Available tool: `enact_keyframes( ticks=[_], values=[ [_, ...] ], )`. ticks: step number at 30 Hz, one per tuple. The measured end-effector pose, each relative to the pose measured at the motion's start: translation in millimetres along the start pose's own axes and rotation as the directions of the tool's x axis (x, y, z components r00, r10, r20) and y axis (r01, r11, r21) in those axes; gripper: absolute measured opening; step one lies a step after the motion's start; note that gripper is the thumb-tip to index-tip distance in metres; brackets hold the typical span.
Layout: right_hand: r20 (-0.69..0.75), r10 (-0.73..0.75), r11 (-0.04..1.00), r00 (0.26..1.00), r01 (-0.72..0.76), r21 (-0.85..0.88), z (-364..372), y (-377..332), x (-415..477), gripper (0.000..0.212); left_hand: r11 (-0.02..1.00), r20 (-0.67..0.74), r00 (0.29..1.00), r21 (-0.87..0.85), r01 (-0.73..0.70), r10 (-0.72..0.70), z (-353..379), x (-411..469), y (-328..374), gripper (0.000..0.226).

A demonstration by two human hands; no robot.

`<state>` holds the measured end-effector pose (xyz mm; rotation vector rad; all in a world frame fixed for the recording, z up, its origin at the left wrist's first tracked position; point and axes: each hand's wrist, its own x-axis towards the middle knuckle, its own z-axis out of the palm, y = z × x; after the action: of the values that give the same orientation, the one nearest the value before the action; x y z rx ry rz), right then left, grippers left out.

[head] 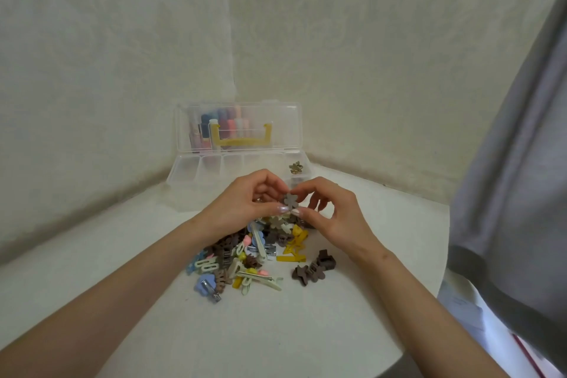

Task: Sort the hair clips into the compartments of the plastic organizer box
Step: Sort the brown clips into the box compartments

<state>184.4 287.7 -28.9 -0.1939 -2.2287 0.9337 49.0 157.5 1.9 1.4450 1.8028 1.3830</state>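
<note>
The left hand and right hand each pinch one grey flower clip in a narrow fingertip grip, above the pile of hair clips on the tabletop, just before the open organizer box, whose right-end compartment holds a tan flower clip

Head-worn wide view, forward and down, near the table
</note>
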Motion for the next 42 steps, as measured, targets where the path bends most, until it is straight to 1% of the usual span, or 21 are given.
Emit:
enact_keyframes(
  ticks=[3, 6, 8, 10, 12, 15, 17, 20, 22, 28, 32, 34, 35, 38, 40, 42],
  values=[
    [-0.004, -0.021, 1.0, 1.0, 0.021, -0.004, 1, 1, 0, 0.02, 1.0, -0.003, 1.0, 0.0, 0.013, -0.013, 2, -1, 1, 0.022],
    [-0.062, 0.0, 0.999, 0.998, -0.003, -0.048, 2, 2, 1, 0.013, 0.998, -0.023, 0.999, 0.053, 0.041, -0.04, 2, -1, 0, 0.017],
    [-0.165, 0.067, 0.994, 0.984, -0.079, -0.071, 1, 5, 2, 0.009, 0.991, -0.061, 0.997, 0.119, 0.058, -0.051, -1, 0, -3, 0.016],
    [-0.285, 0.167, 0.979, 0.944, -0.192, -0.063, -3, 10, 7, 0.008, 0.986, -0.087, 0.995, 0.15, 0.069, -0.057, -4, 0, -4, 0.015],
    [-0.339, 0.237, 0.958, 0.91, -0.276, -0.073, -9, 13, 14, 0.007, 0.984, -0.107, 0.993, 0.166, 0.071, -0.053, -7, 1, -3, 0.013],
    [-0.328, 0.254, 0.936, 0.91, -0.317, -0.154, -14, 13, 31, 0.007, 0.981, -0.116, 0.992, 0.183, 0.061, -0.04, -10, 1, -1, 0.009],
    [-0.31, 0.252, 0.913, 0.917, -0.332, -0.24, -15, 11, 46, 0.012, 0.98, -0.117, 0.993, 0.193, 0.051, -0.028, -11, 1, 0, 0.007],
    [-0.236, 0.308, 0.861, 0.922, -0.375, -0.342, -15, 8, 65, 0.019, 0.982, -0.12, 0.993, 0.185, 0.034, -0.012, -12, 1, 2, 0.008],
    [-0.181, 0.35, 0.836, 0.919, -0.394, -0.382, -15, 6, 70, 0.02, 0.983, -0.12, 0.993, 0.182, 0.025, -0.003, -12, 1, 3, 0.009],
    [-0.227, 0.356, 0.86, 0.907, -0.412, -0.3, -17, 6, 59, 0.019, 0.984, -0.105, 0.994, 0.175, 0.022, -0.004, -11, 2, 4, 0.007],
    [-0.261, 0.316, 0.902, 0.912, -0.374, -0.217, -16, 2, 45, 0.014, 0.983, -0.086, 0.996, 0.183, 0.015, 0.001, -7, -1, 6, 0.007],
    [-0.269, 0.302, 0.916, 0.915, -0.356, -0.185, -15, -1, 35, 0.015, 0.976, -0.033, 0.999, 0.219, 0.001, 0.007, -4, -3, 8, 0.007],
    [-0.268, 0.3, 0.921, 0.916, -0.351, -0.168, -15, -2, 29, 0.015, 0.967, 0.019, 1.0, 0.255, -0.002, -0.003, -3, -5, 10, 0.008],
    [-0.247, 0.305, 0.932, 0.92, -0.342, -0.121, -13, -4, 17, 0.015, 0.924, 0.24, 0.968, 0.381, -0.023, -0.075, 5, -11, 16, 0.015],
    [-0.249, 0.304, 0.938, 0.919, -0.335, -0.092, -11, -3, 11, 0.016, 0.877, 0.334, 0.938, 0.474, -0.082, -0.093, 13, -14, 18, 0.022],
    [-0.259, 0.302, 0.942, 0.918, -0.329, -0.07, -8, 0, 6, 0.018, 0.815, 0.366, 0.929, 0.554, -0.168, -0.057, 23, -17, 17, 0.029]
  ],
)
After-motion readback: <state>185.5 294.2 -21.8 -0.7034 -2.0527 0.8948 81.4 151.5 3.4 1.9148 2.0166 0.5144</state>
